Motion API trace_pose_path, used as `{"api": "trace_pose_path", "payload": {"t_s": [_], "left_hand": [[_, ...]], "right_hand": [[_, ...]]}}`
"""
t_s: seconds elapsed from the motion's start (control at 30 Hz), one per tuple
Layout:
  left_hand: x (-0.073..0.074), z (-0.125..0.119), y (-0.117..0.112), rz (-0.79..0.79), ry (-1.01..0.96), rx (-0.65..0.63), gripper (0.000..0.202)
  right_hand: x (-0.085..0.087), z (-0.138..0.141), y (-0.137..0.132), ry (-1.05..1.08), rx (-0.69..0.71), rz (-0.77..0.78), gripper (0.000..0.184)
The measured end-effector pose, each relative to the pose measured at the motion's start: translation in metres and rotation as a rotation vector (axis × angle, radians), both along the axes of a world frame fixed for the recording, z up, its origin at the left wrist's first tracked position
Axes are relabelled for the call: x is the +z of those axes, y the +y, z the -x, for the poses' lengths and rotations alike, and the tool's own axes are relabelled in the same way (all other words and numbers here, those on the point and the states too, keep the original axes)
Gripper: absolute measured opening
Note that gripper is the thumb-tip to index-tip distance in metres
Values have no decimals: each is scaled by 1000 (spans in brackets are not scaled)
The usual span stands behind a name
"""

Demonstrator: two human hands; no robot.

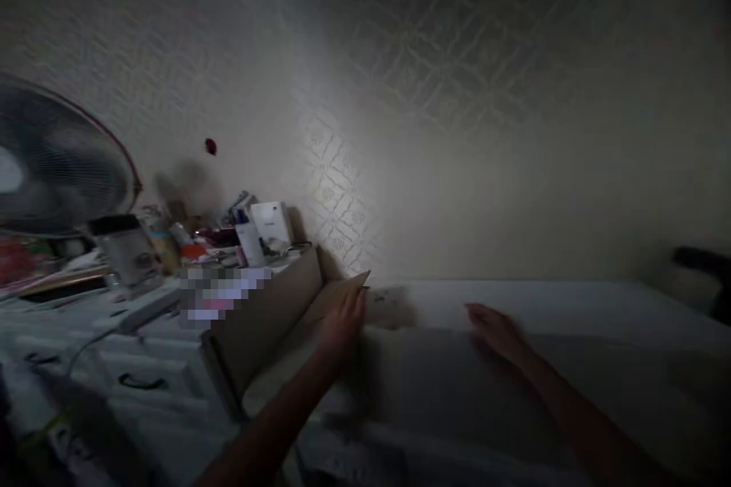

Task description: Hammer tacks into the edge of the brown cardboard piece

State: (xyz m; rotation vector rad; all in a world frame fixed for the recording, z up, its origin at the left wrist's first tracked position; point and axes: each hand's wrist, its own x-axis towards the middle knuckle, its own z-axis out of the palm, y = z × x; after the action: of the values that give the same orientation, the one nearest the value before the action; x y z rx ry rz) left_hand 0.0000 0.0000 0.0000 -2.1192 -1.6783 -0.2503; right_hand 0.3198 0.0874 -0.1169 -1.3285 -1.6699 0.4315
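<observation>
This place seems to be a room of a home. One can see patterned wallpaper [336, 190], an electric fan [68, 160], and a white drawer cabinet [174, 373] with small bottles [250, 243] on its top.

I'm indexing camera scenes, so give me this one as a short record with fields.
Left hand: at a brown flap, perhaps cardboard; grip unclear
Right hand: over a pale surface, nothing visible in it; contact unclear
Left side: fan, white box, drawer cabinet
Background: patterned wall
Lighting: dim, brighter patch on wall
</observation>
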Motion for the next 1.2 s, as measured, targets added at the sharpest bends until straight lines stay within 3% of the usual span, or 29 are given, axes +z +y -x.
{"api": "trace_pose_path", "payload": {"t_s": [0.1, 0.27, 0.37, 0.47, 0.57, 0.63, 0.73, 0.93, 1.07, 1.2], "left_hand": [[-6, -57, 0, 37, 54, -153, 48], [-34, -143, 0, 80, 34, -413, 36], [-43, -174, -4, 152, -24, -541, 35], [-45, -185, -10, 300, -76, -612, 39], [-42, -177, -9, 353, -133, -672, 41], [-40, -163, 0, 331, -173, -647, 39], [-38, -131, 28, 279, -227, -457, 38], [-41, -52, 102, 194, -411, 108, 35], [-45, -14, 135, 210, -439, 210, 36], [-49, -7, 154, 245, -436, 202, 33]], "right_hand": [[5, -3, 3, 157, 17, 30, 41], [9, -14, 7, 284, -49, 63, 49], [4, -25, 11, 229, -148, 41, 45], [-3, -33, 15, 130, -241, 21, 36], [-7, -32, 13, 23, -283, 4, 35], [-6, -27, 9, -56, -290, -28, 36], [-2, -17, 1, -178, -259, -83, 37], [-1, -5, -6, -355, -154, -113, 31], [-5, -5, -5, -411, -149, -118, 30], [-11, -4, -4, -484, -187, -114, 32]]}}
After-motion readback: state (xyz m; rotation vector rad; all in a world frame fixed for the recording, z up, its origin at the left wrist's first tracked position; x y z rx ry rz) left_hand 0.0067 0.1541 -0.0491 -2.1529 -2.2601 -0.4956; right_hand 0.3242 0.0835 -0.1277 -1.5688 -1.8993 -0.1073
